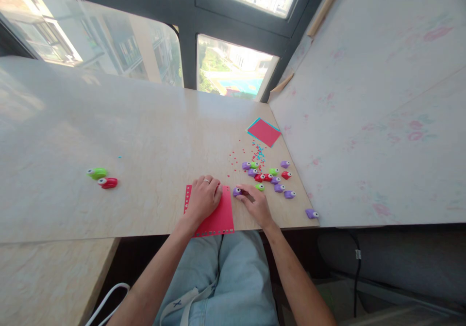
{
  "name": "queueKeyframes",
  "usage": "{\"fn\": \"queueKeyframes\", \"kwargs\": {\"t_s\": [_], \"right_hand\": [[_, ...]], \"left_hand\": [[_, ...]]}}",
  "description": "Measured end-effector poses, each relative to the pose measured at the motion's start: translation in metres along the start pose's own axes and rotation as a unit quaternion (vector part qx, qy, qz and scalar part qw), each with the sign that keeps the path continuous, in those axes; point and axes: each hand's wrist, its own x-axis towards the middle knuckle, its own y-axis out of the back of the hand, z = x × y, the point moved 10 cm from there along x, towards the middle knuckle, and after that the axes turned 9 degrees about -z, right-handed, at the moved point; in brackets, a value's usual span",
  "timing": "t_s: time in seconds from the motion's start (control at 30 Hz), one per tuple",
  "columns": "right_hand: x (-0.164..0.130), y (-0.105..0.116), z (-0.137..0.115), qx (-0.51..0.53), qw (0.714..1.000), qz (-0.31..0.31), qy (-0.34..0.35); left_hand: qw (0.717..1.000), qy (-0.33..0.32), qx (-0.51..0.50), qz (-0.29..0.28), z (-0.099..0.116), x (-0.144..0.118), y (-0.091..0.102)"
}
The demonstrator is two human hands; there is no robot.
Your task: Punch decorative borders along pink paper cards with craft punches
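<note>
A red sheet of paper (223,214) lies at the table's front edge, with punched holes along its left and bottom borders. My left hand (206,195) rests on the sheet, fingers laid over its upper part. Just off the sheet's right edge, my right hand (255,202) grips a small purple craft paper punch (237,191) between thumb and fingers. Close beyond that hand stands a green punch (259,187). Part of the held punch is hidden by my fingers.
Several purple, green and red punches, including a red one (286,175), are grouped at right. Red and blue paper bits (259,152) lie scattered behind them, near stacked coloured paper (264,132). Another green punch (97,173) and a red punch (108,183) stand at left. A wall bounds the right side.
</note>
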Motion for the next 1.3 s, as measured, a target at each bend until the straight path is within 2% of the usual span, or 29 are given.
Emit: {"fn": "queueKeyframes", "kwargs": {"t_s": [0.47, 0.93, 1.3], "right_hand": [[0.01, -0.006, -0.005, 0.018, 0.999, -0.025, 0.023], [0.006, -0.007, -0.015, -0.019, 0.997, -0.032, 0.061], [0.006, -0.007, -0.016, -0.01, 0.998, -0.034, 0.055]], "left_hand": [[1.0, 0.011, -0.005, -0.012, 0.0, -0.001, 0.0], [1.0, 0.013, -0.026, -0.012, -0.001, -0.002, 0.0], [1.0, 0.014, -0.025, -0.009, -0.002, -0.002, 0.0]]}}
